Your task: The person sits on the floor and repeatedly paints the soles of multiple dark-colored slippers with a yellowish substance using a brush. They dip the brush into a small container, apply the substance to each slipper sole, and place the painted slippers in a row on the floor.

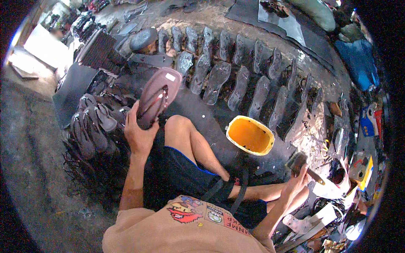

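Observation:
My left hand [141, 137] is closed around the heel end of a brown flip-flop [157, 90], raised with its toe end pointing up and away. A small white label sits near its toe, and a dark thong strap crosses its footbed. In my right hand [298, 181] is a brush [297, 161] with dark bristles and a wooden handle, held low near my right leg. Between the hands, a yellow tub [254, 153] with amber-coloured contents stands on the dark floor mat.
Several dark shoe soles [217, 82] lie in rows beyond the tub. A pile of finished-looking flip-flops [90, 122] is heaped at the left. Scraps and a yellow box [362, 173] clutter the right side. A blue cloth [359, 63] lies at the far right.

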Demonstrator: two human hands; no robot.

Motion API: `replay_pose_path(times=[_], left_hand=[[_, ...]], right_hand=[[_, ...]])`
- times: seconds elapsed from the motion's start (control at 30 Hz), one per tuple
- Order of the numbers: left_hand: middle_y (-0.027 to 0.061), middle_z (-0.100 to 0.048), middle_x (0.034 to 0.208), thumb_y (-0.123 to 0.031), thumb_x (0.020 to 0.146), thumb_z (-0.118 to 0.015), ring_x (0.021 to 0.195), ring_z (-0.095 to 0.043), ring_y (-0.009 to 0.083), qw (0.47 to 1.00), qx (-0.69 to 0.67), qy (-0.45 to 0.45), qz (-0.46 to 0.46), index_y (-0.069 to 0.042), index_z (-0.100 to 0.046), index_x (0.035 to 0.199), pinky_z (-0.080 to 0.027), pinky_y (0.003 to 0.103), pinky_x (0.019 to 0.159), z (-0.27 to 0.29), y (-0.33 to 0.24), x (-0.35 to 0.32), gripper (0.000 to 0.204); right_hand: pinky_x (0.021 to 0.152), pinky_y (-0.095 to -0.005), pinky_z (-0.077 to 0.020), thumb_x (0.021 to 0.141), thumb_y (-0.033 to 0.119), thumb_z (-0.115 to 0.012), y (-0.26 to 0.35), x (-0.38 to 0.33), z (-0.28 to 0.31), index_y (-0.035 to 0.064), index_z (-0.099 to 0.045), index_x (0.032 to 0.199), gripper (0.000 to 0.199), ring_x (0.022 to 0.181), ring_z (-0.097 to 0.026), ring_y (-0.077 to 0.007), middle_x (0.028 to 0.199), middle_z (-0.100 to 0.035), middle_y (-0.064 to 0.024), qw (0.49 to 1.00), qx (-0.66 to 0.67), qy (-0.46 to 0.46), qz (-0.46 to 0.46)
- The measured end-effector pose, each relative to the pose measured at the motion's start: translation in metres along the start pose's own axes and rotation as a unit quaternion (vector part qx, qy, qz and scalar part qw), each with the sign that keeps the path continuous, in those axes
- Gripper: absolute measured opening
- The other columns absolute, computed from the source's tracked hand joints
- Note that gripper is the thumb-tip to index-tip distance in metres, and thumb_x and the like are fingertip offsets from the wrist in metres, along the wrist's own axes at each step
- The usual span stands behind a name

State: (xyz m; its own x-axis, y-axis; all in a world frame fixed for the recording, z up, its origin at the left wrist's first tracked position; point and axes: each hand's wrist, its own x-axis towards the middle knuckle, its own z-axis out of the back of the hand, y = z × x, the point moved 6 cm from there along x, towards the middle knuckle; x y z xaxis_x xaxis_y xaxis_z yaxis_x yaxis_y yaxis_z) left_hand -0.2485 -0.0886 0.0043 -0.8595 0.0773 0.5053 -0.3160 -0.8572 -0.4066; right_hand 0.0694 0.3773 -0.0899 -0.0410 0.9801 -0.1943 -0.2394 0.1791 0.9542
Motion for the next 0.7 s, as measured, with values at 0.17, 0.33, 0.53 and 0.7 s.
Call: replay_pose_path(times=[0.17,0.33,0.53,0.7], left_hand=[[0.0198,-0.064,0.134,-0.003,0.064,-0.087,0.125,-0.062,0.0365,0.997,-0.083,-0.007,-0.003,-0.001,-0.055,0.140,-0.049,0.044,0.108,0.025,-0.031,-0.014,0.083],[0.0195,-0.064,0.135,-0.003,0.063,-0.087,0.127,-0.062,0.0341,0.992,-0.129,0.002,0.012,-0.001,-0.055,0.140,-0.048,0.043,0.109,0.025,-0.038,-0.016,0.083],[0.0176,-0.064,0.135,-0.014,0.070,-0.092,0.125,-0.061,0.0302,0.977,-0.147,0.145,0.055,-0.002,-0.057,0.144,-0.045,0.041,0.111,0.000,-0.026,-0.035,0.082],[0.0166,-0.057,0.124,-0.017,0.069,-0.093,0.115,-0.057,0.0334,0.946,-0.090,0.294,0.105,-0.002,-0.060,0.141,-0.044,0.043,0.106,-0.032,0.000,-0.105,0.080]], right_hand=[[0.094,-0.0306,-0.0474,0.103,0.041,-0.065,0.007,0.003,-0.042,-0.0040,-0.066,0.123,0.049,0.103,-0.060,-0.0156,0.115,-0.068,-0.0069,0.989,0.046,0.134,0.051],[0.094,-0.0319,-0.0459,0.102,0.030,-0.069,0.031,-0.009,-0.065,-0.0002,-0.068,0.112,0.032,0.098,-0.058,-0.0164,0.107,-0.068,-0.0056,0.969,0.061,0.169,0.168],[0.085,-0.0368,-0.0539,0.098,0.020,-0.072,0.070,-0.035,-0.074,-0.0029,-0.072,0.104,0.024,0.091,-0.066,-0.0175,0.098,-0.075,-0.0123,0.957,-0.102,0.127,0.240],[0.076,-0.0333,-0.0575,0.096,0.015,-0.076,0.052,-0.058,-0.131,-0.0013,-0.072,0.107,0.020,0.084,-0.073,-0.0170,0.092,-0.076,-0.0131,0.881,-0.168,0.297,0.327]])
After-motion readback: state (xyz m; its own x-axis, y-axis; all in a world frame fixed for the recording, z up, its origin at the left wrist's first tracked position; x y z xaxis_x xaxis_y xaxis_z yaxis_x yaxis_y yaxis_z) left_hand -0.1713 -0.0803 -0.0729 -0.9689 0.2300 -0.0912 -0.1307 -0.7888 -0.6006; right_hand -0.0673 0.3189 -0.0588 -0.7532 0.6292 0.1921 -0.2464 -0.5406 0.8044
